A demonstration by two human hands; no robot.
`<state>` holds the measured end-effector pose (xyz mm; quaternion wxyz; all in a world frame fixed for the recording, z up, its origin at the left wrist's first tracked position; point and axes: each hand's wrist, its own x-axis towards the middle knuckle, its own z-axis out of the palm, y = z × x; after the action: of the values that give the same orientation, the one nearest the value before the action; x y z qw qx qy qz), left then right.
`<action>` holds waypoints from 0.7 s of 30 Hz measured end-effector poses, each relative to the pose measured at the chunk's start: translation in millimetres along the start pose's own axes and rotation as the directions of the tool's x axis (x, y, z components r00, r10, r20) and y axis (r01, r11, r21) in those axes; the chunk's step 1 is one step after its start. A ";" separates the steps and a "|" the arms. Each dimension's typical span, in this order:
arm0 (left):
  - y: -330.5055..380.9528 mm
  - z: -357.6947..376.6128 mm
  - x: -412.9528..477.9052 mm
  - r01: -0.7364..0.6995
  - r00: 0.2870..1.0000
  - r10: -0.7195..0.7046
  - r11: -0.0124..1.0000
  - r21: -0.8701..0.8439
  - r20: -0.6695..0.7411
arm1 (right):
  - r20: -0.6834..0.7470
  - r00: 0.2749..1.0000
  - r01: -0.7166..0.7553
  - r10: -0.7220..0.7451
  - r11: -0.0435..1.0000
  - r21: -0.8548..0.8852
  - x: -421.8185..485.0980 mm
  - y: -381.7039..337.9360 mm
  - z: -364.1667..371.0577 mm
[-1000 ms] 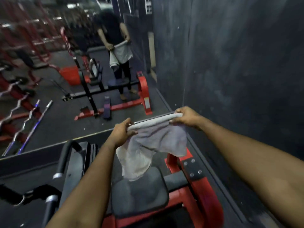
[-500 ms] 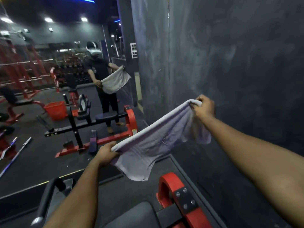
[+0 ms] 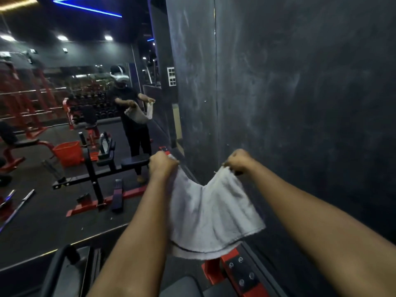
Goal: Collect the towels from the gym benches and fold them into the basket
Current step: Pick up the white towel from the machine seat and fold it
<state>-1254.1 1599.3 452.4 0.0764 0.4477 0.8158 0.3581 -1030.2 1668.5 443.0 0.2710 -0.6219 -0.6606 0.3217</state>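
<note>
A dark wall [image 3: 300,103] is filling the right side of the view, and a large mirror [image 3: 64,189] is taking up the left, so that the gym floor, a red basket [image 3: 68,152] and the person with the towel are being shown in reflection. The real basket is not being seen directly; judging from the reflection, it is standing well apart, behind the person.

Below, part of a red and black desk [image 3: 233,273] is being seen, with its dark pad at the lower edge. The white towel [image 3: 210,213] is being held up in the air above it, clear of the pad, presumably so that it can hang free and be squared before folding.

The towel is being gripped by its upper edge at two points. The left hand [image 3: 161,166] is closed in a fist around one corner, and the right hand [image 3: 240,161] is pinched shut on the other. The hands are being kept near each other rather than spread, so the top edge is sagging in a dip between them and the cloth is draping down in soft pleats, its hemmed lower edge hanging just above the red frame. This is being judged as a fold in progress, with the corners being brought together.
</note>
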 end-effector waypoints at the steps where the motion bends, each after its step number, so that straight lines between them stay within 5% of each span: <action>1: 14.6 2.2 -4.3 -0.088 0.995 0.088 0.996 0.009 0.042 | 0.076 0.991 0.098 -0.107 0.989 0.108 -2.6 -7.5 10.0; 4: 48.4 7.1 -14.7 -0.293 0.941 0.292 0.956 -0.023 0.168 | 0.255 0.896 0.247 -0.363 0.886 0.393 -11.4 -21.3 25.5; 6: 54.9 5.9 -18.0 -0.309 0.882 0.385 0.907 -0.285 0.272 | 0.329 0.822 0.287 -0.465 0.837 0.466 -13.4 -22.0 27.6; 8: 52.0 4.9 -16.5 -0.180 0.821 0.442 0.802 -0.570 0.362 | 0.279 0.811 0.308 -0.515 0.780 0.545 -9.3 -15.0 28.5; 10: 44.0 7.4 -13.5 -0.211 0.822 0.491 0.734 -0.646 0.289 | 0.162 0.834 0.373 -0.527 0.756 0.538 -5.6 -10.1 26.6; 13: 24.0 13.5 2.1 -0.505 0.823 0.565 0.771 -0.388 0.052 | 0.109 0.801 0.503 -0.589 0.760 0.412 -0.9 -14.0 18.7; 15: 10.4 11.3 9.8 -0.521 0.785 0.573 0.816 -0.250 0.237 | 0.172 0.768 0.531 -0.617 0.763 0.368 -0.5 -18.8 7.8; 18: -19.9 9.5 21.4 -0.466 0.669 0.368 0.884 -0.021 0.646 | 0.205 0.752 0.543 -0.626 0.765 0.346 8.9 -17.3 -5.1; 21: -53.2 7.3 30.5 -0.463 0.692 0.306 0.883 0.077 0.654 | 0.130 0.835 0.473 -0.534 0.818 0.327 25.6 -3.3 -1.0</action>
<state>-1304.7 1608.9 418.3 0.2112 0.7078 0.6670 0.0977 -1033.6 1694.1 445.1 0.3589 -0.3402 -0.7747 0.3940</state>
